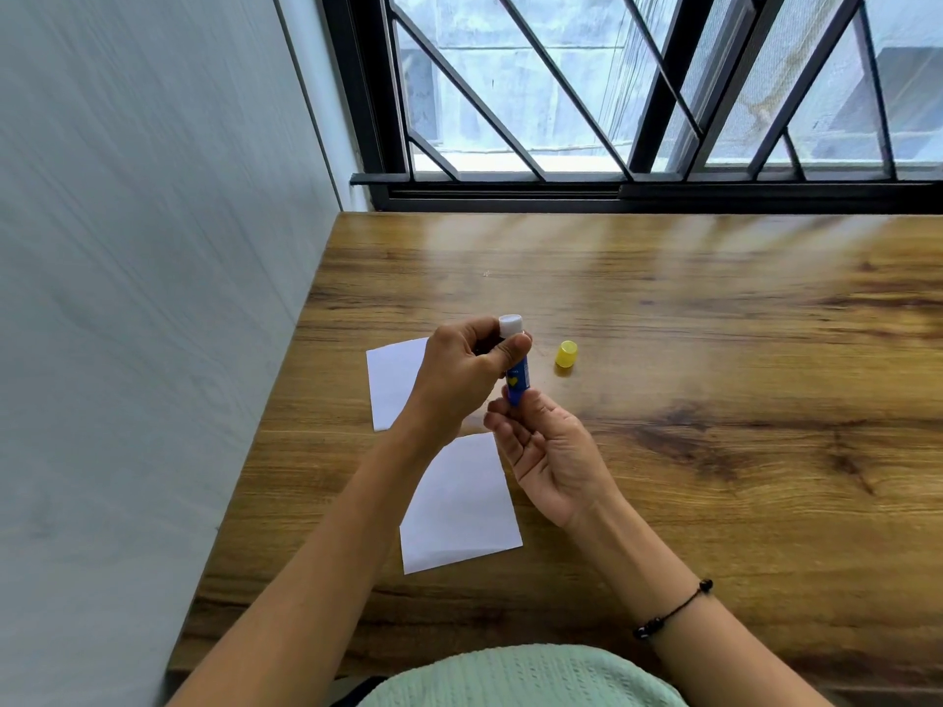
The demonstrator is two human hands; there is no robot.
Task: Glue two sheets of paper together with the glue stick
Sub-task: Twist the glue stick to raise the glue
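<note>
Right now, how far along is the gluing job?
Early. The yellow cap is off and sits on the table. The left hand grips the glue stick near its exposed tip while the right hand holds its base. Both paper sheets still lie apart, unjoined.

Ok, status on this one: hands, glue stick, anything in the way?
Both hands on glue stick: left at top, right at base. Cap off, on table. Two sheets flat, apart. Nothing in the way.
</note>
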